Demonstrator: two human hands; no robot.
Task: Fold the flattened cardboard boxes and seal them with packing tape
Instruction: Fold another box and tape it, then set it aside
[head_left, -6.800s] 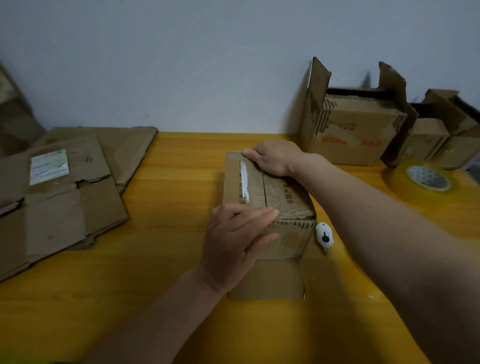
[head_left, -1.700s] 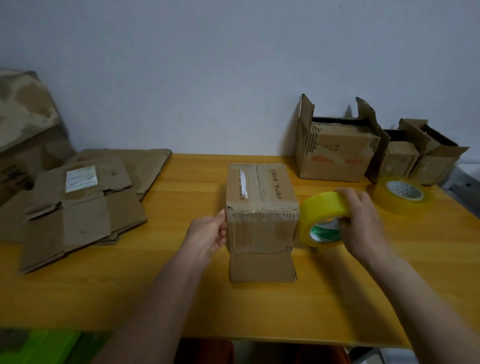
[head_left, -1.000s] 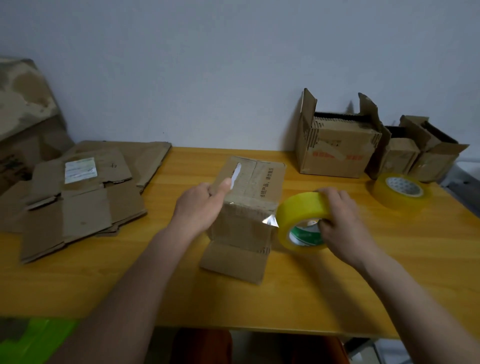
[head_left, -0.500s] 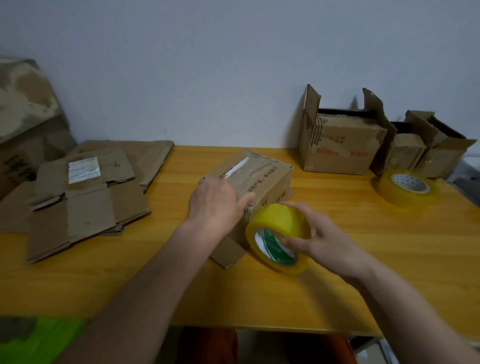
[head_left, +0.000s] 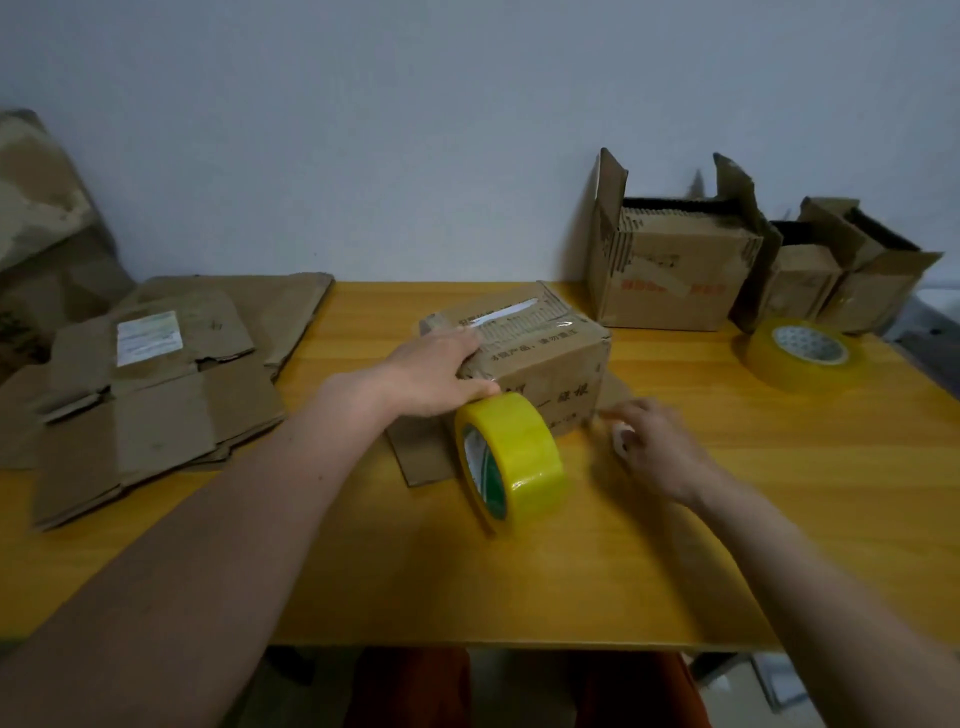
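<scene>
A folded cardboard box (head_left: 540, 358) lies turned at an angle in the middle of the yellow table (head_left: 675, 561), with one flap (head_left: 415, 452) flat on the table in front. My left hand (head_left: 436, 374) grips its near left end, fingers on top and thumb on the side. A yellow tape roll (head_left: 511, 460) stands on edge against the box, just below my thumb. My right hand (head_left: 649, 441) is blurred to the right of the roll, its fingers around a small white cutter (head_left: 622, 437); whether it holds the cutter is unclear.
Flattened boxes (head_left: 150, 384) are stacked at the table's left. Three folded open-topped boxes (head_left: 670, 280) stand along the back right by the wall. A second tape roll (head_left: 802, 353) lies flat in front of them.
My right hand let go of the tape roll and moved right to the white cutter. The roll now stands alone against the box. My left hand turned the box further and holds it.
</scene>
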